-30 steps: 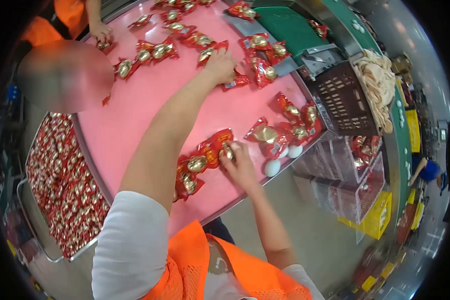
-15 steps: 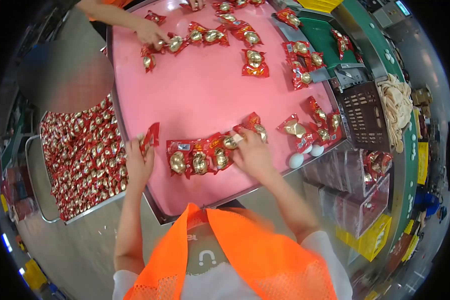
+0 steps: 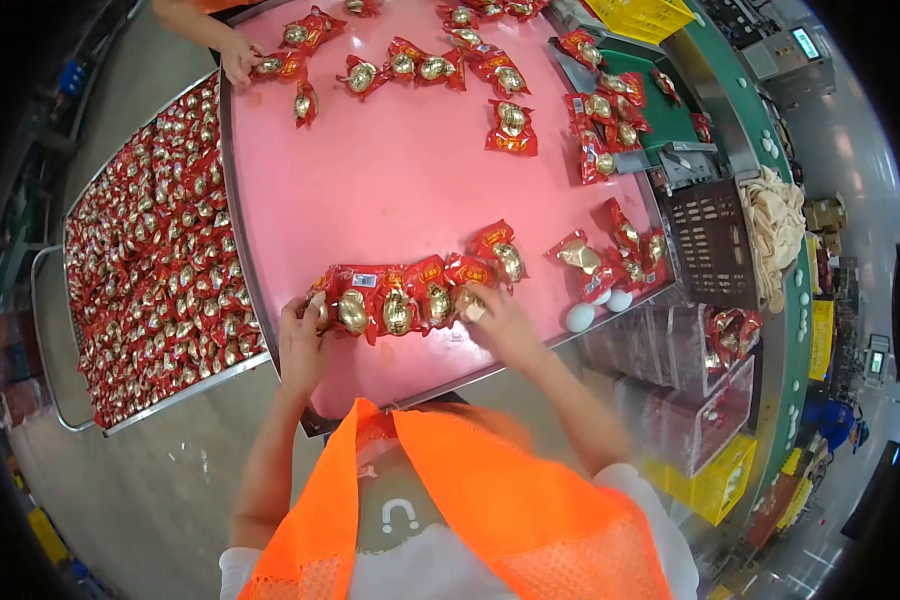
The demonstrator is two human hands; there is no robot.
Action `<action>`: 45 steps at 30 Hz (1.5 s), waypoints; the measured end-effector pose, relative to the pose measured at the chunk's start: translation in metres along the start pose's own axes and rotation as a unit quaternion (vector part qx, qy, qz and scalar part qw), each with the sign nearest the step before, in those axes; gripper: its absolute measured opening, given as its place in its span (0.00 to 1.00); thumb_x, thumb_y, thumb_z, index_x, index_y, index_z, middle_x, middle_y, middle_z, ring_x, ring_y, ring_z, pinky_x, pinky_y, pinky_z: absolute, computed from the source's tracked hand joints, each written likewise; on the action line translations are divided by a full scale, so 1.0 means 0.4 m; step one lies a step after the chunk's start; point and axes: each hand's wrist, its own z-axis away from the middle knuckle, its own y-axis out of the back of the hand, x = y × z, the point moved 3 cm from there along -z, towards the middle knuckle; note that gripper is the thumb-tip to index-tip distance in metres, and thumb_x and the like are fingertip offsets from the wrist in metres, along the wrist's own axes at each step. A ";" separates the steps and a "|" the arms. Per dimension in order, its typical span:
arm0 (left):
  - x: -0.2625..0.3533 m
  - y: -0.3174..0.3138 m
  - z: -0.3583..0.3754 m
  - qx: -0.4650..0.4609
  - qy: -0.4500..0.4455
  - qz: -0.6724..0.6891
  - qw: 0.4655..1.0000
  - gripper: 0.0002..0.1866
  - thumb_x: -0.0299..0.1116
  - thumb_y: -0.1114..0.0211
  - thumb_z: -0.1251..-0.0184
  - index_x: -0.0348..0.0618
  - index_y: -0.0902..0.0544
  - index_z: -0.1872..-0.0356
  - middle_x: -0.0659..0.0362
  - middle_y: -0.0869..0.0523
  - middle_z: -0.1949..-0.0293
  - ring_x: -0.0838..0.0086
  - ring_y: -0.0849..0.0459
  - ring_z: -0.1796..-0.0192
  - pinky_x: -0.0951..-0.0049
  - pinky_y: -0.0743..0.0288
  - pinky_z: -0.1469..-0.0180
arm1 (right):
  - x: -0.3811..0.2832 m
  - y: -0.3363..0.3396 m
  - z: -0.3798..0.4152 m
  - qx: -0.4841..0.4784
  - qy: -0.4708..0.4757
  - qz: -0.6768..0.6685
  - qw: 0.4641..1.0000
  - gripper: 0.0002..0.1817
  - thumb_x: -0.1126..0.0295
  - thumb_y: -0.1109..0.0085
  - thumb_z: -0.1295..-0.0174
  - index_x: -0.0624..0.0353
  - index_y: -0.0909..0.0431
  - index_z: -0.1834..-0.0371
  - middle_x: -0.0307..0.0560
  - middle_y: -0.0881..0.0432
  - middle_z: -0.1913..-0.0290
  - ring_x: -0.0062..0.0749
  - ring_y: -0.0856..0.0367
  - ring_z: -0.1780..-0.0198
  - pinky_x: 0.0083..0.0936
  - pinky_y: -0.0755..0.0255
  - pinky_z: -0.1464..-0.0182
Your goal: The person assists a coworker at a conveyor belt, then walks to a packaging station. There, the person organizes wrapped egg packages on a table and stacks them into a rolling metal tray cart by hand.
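A row of red-wrapped gold egg packets (image 3: 395, 310) lies on the pink tabletop (image 3: 370, 190) near its front edge. At the row's left end my left hand (image 3: 305, 345) has its fingers closed around one packet (image 3: 319, 305), partly hidden. My right hand (image 3: 502, 328) grips the packet (image 3: 466, 300) at the right end, pressed against its neighbours. A light-coloured wrap shows on one of its fingers. Just beyond that hand lies another wrapped egg (image 3: 508, 262), apart from my fingers.
A tray heaped with wrapped eggs (image 3: 160, 260) stands at the left. Several packets (image 3: 625, 250) and two pale eggs (image 3: 580, 317) lie by the right edge. Beyond are a brown basket (image 3: 712, 240) and a green conveyor (image 3: 760, 130). Another person's hand (image 3: 240, 58) touches packets at the far left.
My left hand has brought its packet right, to the row's left end. My right hand has drawn slightly nearer with the right-end packet. The other person's hand has moved left with packets.
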 end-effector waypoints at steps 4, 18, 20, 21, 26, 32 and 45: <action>-0.027 -0.006 -0.005 -0.009 -0.032 -0.028 0.999 0.34 0.19 0.32 0.50 0.43 0.26 0.36 0.42 0.29 0.42 0.48 0.24 0.43 0.57 0.27 0.41 | 0.049 0.076 -0.037 0.084 -0.080 0.091 0.989 0.26 0.73 0.36 0.49 0.50 0.24 0.43 0.52 0.29 0.37 0.53 0.26 0.44 0.43 0.26 0.44; 0.014 0.053 -0.042 -0.043 -0.151 -0.091 0.983 0.38 0.40 0.24 0.54 0.49 0.25 0.36 0.46 0.29 0.38 0.48 0.32 0.35 0.48 0.35 0.36 | -0.030 0.010 0.033 0.079 -0.151 -0.044 0.984 0.36 0.61 0.32 0.47 0.49 0.31 0.32 0.58 0.35 0.33 0.60 0.36 0.34 0.56 0.36 0.37; 0.023 0.047 -0.049 -0.033 -0.203 -0.067 0.976 0.40 0.45 0.23 0.55 0.51 0.26 0.36 0.47 0.30 0.37 0.48 0.35 0.32 0.45 0.37 0.36 | -0.067 0.007 -0.005 0.010 -0.069 0.025 0.997 0.39 0.50 0.28 0.51 0.48 0.29 0.34 0.60 0.36 0.32 0.59 0.36 0.34 0.60 0.41 0.35; 0.038 0.008 -0.049 -0.059 -0.260 -0.130 0.955 0.41 0.47 0.24 0.54 0.54 0.27 0.34 0.48 0.30 0.36 0.48 0.34 0.32 0.43 0.36 0.36 | -0.092 0.003 -0.034 -0.013 -0.028 0.051 0.998 0.38 0.49 0.30 0.50 0.42 0.29 0.33 0.56 0.35 0.32 0.56 0.36 0.33 0.61 0.38 0.38; 0.055 -0.117 -0.103 -0.140 -0.278 -0.190 0.931 0.40 0.53 0.28 0.48 0.61 0.30 0.31 0.51 0.29 0.33 0.48 0.30 0.35 0.39 0.32 0.41 | -0.092 -0.062 -0.136 -0.043 -0.030 0.174 0.983 0.36 0.54 0.32 0.46 0.33 0.31 0.31 0.46 0.25 0.42 0.43 0.24 0.44 0.57 0.29 0.48; 0.074 -0.096 -0.120 -0.131 -0.274 -0.192 0.933 0.36 0.54 0.31 0.46 0.57 0.27 0.35 0.57 0.23 0.46 0.59 0.25 0.42 0.49 0.29 0.48 | -0.084 -0.054 -0.172 -0.080 0.017 0.112 0.990 0.39 0.59 0.31 0.49 0.45 0.31 0.30 0.47 0.22 0.53 0.44 0.21 0.56 0.42 0.24 0.54; -0.426 0.524 -0.081 0.053 -0.217 -0.143 0.964 0.37 0.48 0.26 0.52 0.59 0.27 0.36 0.58 0.23 0.44 0.58 0.24 0.40 0.48 0.30 0.43 | -0.650 -0.159 -0.727 -0.032 0.119 0.074 0.990 0.35 0.64 0.33 0.47 0.43 0.31 0.33 0.46 0.22 0.54 0.44 0.19 0.56 0.38 0.21 0.59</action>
